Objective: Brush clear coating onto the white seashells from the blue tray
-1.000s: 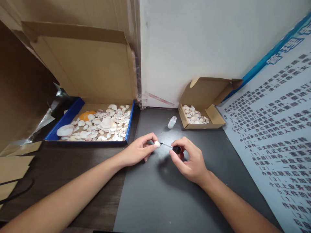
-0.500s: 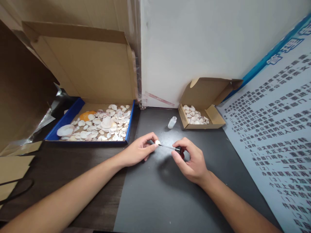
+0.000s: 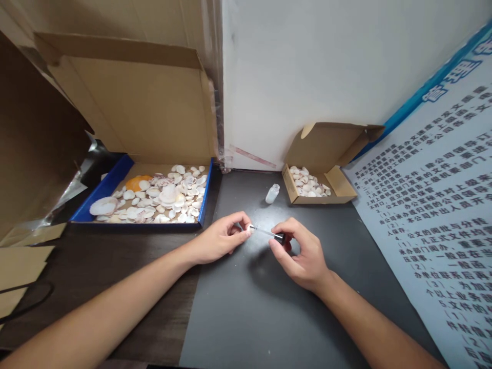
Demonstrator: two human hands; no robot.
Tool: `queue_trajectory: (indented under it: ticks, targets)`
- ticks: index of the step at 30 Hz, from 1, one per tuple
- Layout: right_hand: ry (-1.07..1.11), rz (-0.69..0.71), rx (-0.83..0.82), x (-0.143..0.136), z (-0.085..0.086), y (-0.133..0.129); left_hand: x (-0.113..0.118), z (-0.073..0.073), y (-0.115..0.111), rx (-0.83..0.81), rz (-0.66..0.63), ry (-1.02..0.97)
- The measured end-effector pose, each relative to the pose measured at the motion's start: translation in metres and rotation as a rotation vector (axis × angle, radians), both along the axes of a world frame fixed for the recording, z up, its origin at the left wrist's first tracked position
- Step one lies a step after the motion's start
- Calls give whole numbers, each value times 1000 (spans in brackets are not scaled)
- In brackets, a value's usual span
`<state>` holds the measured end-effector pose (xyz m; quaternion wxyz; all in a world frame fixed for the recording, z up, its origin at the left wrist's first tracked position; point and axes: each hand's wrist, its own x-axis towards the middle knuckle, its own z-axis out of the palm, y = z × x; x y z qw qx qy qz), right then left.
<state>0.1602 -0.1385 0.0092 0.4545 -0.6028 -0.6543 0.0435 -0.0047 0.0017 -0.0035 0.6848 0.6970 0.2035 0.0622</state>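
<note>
A small white shell (image 3: 250,229) is pinched between the thumb and fingers of my left hand (image 3: 225,237). My right hand (image 3: 302,252) grips the black cap of a thin brush (image 3: 265,232), and the brush's tip reaches the shell. Beyond my hands stands a small open glass bottle (image 3: 272,194) with whitish contents. Many shells lie in a blue-edged box (image 3: 206,197) at the left. Smaller shells fill the left part of a small cardboard box (image 3: 343,193) at the right.
Both boxes have raised cardboard lids. A white panel (image 3: 300,66) rises behind the dark grey mat (image 3: 246,312). A printed sheet (image 3: 434,205) runs along the right. Cardboard pieces (image 3: 23,271) and a black cable are at the far left.
The brush has shifted slightly and its tip now sits a little higher on the shell. My right fingers have moved slightly left; my left hand has barely moved.
</note>
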Motion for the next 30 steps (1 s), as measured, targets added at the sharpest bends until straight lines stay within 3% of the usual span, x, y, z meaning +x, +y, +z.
queue_trajectory:
  ticks: [15, 30]
  targets:
    - [-4, 2, -8, 1, 0, 1, 0, -1, -1, 2, -2, 13]
    - [5, 12, 12, 2, -2, 0, 2, 7, -1, -44, 21, 64]
